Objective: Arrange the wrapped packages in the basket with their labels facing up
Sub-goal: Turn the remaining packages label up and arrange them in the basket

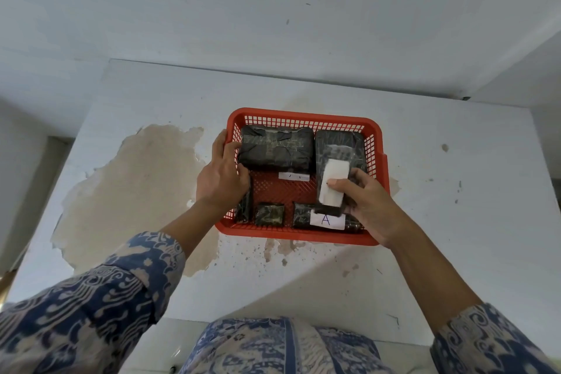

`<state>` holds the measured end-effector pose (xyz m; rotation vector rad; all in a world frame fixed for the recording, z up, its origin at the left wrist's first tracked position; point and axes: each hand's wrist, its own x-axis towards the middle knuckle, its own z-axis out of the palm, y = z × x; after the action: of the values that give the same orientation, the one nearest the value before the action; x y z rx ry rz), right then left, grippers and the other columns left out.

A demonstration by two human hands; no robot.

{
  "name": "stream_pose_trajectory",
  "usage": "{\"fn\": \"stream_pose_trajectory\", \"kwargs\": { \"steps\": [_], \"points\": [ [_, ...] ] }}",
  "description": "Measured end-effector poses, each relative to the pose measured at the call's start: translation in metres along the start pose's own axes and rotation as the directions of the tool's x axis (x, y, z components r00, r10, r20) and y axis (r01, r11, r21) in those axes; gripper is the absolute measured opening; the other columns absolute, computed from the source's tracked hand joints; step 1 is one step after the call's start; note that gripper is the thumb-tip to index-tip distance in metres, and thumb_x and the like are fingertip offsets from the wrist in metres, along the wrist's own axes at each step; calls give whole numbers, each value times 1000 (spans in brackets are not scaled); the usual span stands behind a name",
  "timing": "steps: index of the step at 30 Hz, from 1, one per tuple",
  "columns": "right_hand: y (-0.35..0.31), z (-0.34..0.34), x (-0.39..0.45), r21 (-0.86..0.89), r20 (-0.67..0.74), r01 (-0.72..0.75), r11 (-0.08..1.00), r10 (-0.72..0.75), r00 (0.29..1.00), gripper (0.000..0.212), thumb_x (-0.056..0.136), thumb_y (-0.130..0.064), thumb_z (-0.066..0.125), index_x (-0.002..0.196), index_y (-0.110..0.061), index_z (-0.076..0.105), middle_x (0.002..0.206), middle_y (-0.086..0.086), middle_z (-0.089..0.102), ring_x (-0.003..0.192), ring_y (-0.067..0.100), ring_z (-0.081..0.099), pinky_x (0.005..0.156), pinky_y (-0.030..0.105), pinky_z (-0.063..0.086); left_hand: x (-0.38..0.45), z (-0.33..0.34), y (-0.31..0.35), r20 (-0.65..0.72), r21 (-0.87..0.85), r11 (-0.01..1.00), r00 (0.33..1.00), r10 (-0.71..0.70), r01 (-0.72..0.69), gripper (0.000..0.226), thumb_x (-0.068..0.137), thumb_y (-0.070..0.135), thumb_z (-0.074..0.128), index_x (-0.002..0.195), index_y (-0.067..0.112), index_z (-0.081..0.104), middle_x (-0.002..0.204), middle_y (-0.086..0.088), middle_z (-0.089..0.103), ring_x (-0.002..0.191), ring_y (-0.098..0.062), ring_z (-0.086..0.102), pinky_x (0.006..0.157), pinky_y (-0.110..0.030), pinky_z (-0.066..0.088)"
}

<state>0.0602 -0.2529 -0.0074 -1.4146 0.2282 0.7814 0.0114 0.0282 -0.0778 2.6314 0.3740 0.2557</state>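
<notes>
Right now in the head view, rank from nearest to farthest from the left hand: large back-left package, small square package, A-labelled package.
From the left hand:
1. Large back-left package, touching it.
2. Small square package, front.
3. A-labelled package, front right.

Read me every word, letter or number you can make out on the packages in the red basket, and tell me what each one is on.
"A": handwritten on the white label of the package at the basket's near right corner.
White label showing below the large package: only the tips of marks show, unreadable.
White label of the package in the right hand: no writing can be made out.
</notes>
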Motion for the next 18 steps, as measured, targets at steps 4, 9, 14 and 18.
{"fn": "stream_pose_trajectory", "kwargs": {
  "steps": [4,9,14,18],
  "points": [
    [-1,11,3,60,-24,-31,998,33,999,43,85,-28,63,123,-11,59,104,14,73,95,24,72,75,38,60,0,0,0,-3,2,1000,1000,1,-1,42,90,21,65,129,12,52,154,-8,37,71,-27,67,47,-12,28],
    [5,20,6,66,-51,-18,998,22,998,45,101,-34,45,144,-48,41,122,7,64,98,25,67,56,34,54,0,1,0,6,0,1000,1000,-18,18,42,91,23,64,129,15,52,155,-7,36,72,-25,68,47,-11,28],
    [5,19,8,134,26,-32,990,28,999,36,100,-20,49,127,-42,55,122,10,65,100,24,70,78,47,60,1,1,-2,4,-4,1000,1000,-14,14,42,90,23,65,129,15,51,155,-7,36,70,-25,67,46,-10,28],
    [6,14,12,156,-16,-39,987,42,999,32,98,-13,58,121,-27,41,95,13,76,92,26,75,75,49,61,0,2,-1,3,-5,1000,1000,-19,19,42,91,24,64,130,15,51,155,-6,36,73,-25,67,48,-9,28]
  ]
}}
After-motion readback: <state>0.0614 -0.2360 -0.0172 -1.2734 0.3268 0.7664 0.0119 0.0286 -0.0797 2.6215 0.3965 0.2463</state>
